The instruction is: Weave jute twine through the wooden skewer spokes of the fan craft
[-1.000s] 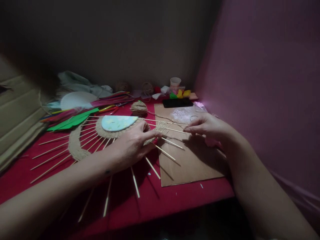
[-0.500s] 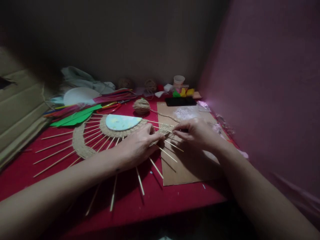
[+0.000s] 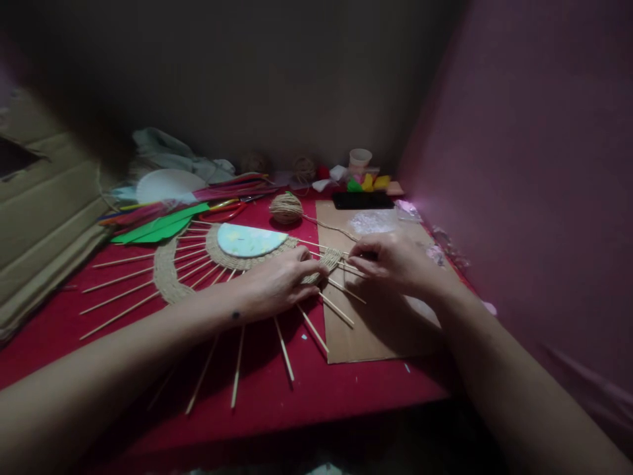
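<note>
A half-round piece of light blue patterned material (image 3: pixel 251 241) is edged with woven twine, and thin sticks fan out from it. An outer twine band (image 3: pixel 167 272) crosses the sticks at the left. My left hand (image 3: pixel 291 277) is closed on the woven band at the right end, thumb and fingers pressed on it. Just right of it, my right hand (image 3: pixel 378 258) pinches at the twine beside the stick ends. A strand runs from the twine ball (image 3: pixel 285 208) to my right hand. The exact grip of the right fingertips is hard to see.
A brown board (image 3: pixel 346 346) lies under the right sticks on the red table (image 3: pixel 277 422). Behind are a black phone (image 3: pixel 363 200), a cup (image 3: pixel 360 158), green sheets (image 3: pixel 161 225) and red-handled scissors (image 3: pixel 230 212). Cardboard (image 3: pixel 47 218) stands at the left.
The whole view has shifted slightly, so things sit a little farther right. Both hands stay at the right end of the weave, with my right hand's fingers slightly changed in pose.
</note>
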{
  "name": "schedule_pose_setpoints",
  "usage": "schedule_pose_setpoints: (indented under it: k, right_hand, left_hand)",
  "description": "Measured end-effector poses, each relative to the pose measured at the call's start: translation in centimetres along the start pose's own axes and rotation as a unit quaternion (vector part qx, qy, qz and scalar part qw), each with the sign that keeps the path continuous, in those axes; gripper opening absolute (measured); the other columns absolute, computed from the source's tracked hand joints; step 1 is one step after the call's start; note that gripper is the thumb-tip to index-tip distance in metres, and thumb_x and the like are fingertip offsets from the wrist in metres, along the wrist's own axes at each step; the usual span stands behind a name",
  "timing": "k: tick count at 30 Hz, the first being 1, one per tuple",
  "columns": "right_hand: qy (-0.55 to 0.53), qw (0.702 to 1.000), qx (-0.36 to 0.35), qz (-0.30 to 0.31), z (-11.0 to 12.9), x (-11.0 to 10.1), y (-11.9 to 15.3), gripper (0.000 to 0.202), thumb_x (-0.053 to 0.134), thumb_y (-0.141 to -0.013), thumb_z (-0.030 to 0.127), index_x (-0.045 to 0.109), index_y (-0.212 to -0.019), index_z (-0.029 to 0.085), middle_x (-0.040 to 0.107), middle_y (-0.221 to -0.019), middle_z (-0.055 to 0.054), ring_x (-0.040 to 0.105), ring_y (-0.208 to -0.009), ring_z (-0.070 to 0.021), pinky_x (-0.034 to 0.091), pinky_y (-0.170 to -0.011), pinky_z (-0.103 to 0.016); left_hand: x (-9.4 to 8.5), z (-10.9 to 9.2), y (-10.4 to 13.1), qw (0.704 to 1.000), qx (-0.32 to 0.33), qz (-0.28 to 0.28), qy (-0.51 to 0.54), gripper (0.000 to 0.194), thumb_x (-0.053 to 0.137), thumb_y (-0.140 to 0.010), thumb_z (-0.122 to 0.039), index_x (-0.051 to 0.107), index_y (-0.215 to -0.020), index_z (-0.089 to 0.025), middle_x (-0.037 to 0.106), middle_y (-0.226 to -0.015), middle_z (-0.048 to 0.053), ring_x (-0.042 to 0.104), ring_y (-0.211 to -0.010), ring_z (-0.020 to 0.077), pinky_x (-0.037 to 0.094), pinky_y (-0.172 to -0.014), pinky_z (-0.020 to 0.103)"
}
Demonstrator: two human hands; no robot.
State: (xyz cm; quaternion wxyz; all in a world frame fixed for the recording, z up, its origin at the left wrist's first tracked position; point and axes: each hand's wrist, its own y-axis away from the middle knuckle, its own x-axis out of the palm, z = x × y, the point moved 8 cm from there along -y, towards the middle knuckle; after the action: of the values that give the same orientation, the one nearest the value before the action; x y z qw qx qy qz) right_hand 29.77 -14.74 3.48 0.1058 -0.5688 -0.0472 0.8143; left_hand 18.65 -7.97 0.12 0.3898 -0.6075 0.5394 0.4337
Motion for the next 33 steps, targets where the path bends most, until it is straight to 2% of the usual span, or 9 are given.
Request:
schedule_pose_setpoints:
  k: [9,14,18,22,28,33]
  right_hand:
    - [0.000,0.997,0.022,0.077,0.6,2.7,1.1,0.025,0.049,-0.085,0.023,0.074,-0.090,0.021,0.073,-0.081,-0.006,0.061,-0.070,-0.0145,0.038,-0.061,-0.026]
    - [-0.017,0.996,0.002,0.093,0.7,3.6,1.2,0.029,0.047,-0.085,0.020,0.074,-0.093,0.025,0.073,-0.084,-0.005,0.062,-0.072,-0.0141,0.040,-0.064,-0.025]
    - [-0.011,0.996,0.004,0.092,0.3,3.8,1.3,0.030,0.048,-0.083,0.019,0.074,-0.099,0.025,0.074,-0.087,-0.005,0.063,-0.073,-0.0149,0.041,-0.066,-0.026]
    - [0.002,0.996,0.008,0.087,0.2,3.6,1.4,0.029,0.050,-0.085,0.020,0.074,-0.099,0.027,0.074,-0.084,-0.004,0.061,-0.068,-0.0142,0.039,-0.063,-0.025]
    - [-0.034,0.993,-0.012,0.109,1.1,3.4,2.1,0.026,0.049,-0.084,0.018,0.073,-0.092,0.025,0.072,-0.084,-0.004,0.060,-0.070,-0.0144,0.040,-0.064,-0.024]
    - [-0.067,0.990,0.027,0.124,1.2,3.0,3.4,0.026,0.045,-0.089,0.025,0.069,-0.083,0.020,0.067,-0.076,-0.005,0.056,-0.069,-0.0144,0.040,-0.063,-0.025]
  left_hand:
    - [0.1,-0.4,0.2,0.997,0.043,-0.049,-0.030,0.025,0.052,-0.088,-0.027,0.059,-0.112,-0.022,0.050,-0.089,0.005,0.048,-0.079,0.0169,0.040,-0.070,0.030]
    - [0.2,-0.3,0.1,0.998,0.036,-0.042,-0.028,0.026,0.053,-0.088,-0.029,0.059,-0.112,-0.020,0.051,-0.091,0.006,0.048,-0.081,0.0177,0.040,-0.069,0.030]
    - [0.2,-0.3,0.1,0.998,0.035,-0.038,-0.022,0.025,0.052,-0.088,-0.027,0.059,-0.112,-0.020,0.050,-0.090,0.005,0.048,-0.079,0.0171,0.039,-0.068,0.029]
    - [0.2,-0.3,0.3,0.997,0.042,-0.056,-0.026,0.024,0.050,-0.089,-0.027,0.059,-0.110,-0.022,0.048,-0.087,0.004,0.047,-0.075,0.0155,0.037,-0.064,0.027]
    - [0.1,0.0,0.4,0.996,0.040,-0.080,-0.007,0.030,0.053,-0.087,-0.026,0.055,-0.116,-0.022,0.048,-0.092,0.005,0.048,-0.080,0.0162,0.040,-0.069,0.028]
    - [-0.2,-0.2,0.4,0.994,0.052,-0.099,-0.001,0.028,0.050,-0.089,-0.027,0.056,-0.116,-0.023,0.047,-0.089,0.004,0.047,-0.076,0.0154,0.040,-0.068,0.028]
